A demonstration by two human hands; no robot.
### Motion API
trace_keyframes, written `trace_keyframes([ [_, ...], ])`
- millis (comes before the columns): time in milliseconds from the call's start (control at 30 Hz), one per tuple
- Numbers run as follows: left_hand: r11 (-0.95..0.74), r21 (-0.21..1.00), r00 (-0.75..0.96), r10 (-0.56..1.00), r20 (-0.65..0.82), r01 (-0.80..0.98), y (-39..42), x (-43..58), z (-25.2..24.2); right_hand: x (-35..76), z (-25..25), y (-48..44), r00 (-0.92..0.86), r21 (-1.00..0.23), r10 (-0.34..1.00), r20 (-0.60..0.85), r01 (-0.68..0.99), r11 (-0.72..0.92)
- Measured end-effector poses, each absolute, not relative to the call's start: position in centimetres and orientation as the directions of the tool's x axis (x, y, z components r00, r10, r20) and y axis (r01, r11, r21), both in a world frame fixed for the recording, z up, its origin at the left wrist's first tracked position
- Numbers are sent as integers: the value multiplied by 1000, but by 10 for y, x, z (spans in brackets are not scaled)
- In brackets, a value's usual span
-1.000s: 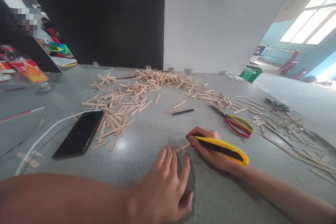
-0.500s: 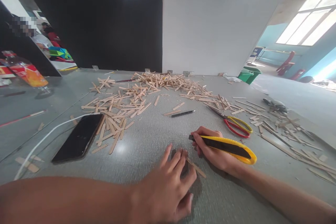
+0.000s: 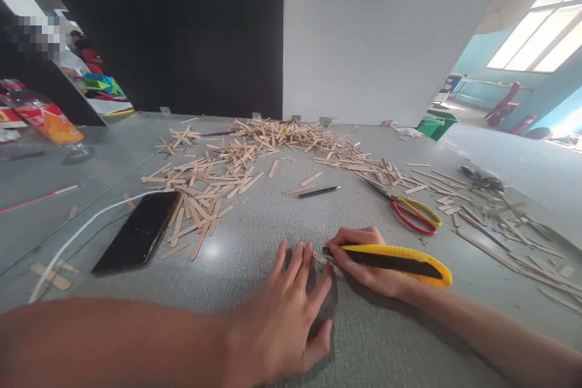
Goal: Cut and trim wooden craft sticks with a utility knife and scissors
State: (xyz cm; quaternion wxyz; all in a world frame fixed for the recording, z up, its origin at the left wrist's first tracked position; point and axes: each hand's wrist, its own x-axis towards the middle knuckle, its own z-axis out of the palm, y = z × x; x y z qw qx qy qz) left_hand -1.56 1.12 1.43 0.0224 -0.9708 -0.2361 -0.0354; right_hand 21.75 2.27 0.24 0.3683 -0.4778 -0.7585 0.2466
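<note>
My right hand is closed around a yellow and black utility knife, its tip pointing left. Under that tip a small wooden craft stick lies on the grey table, its right part partly covered by my right hand. My left hand rests palm down with its fingers stretched out and apart. Its middle fingertips touch down at the stick's left end. A black pen lies beyond both hands, and scissors with red and yellow handles lie to the right.
Loose craft sticks are heaped across the back and left. Cut strips are scattered at the right. A phone with a white cable lies left, and a bottle stands farther back. Black and white panels rise behind.
My left fingers have straightened and spread. The stick has shifted slightly up and left, and the knife tip has come closer to my left fingertips. The view has tilted slightly.
</note>
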Motion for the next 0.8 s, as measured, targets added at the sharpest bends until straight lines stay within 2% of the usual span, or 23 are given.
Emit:
trace_keyframes([
  [233,-890,13,888,456,60,456,14,-15,14,221,9,26,-306,-806,932,193,493,328],
  [533,-891,-16,890,453,58,455,12,-14,16,219,10,27,-314,-812,934,172,492,314],
  [800,-889,60,888,456,60,453,14,-13,15,219,14,26,-345,-805,921,179,487,339],
])
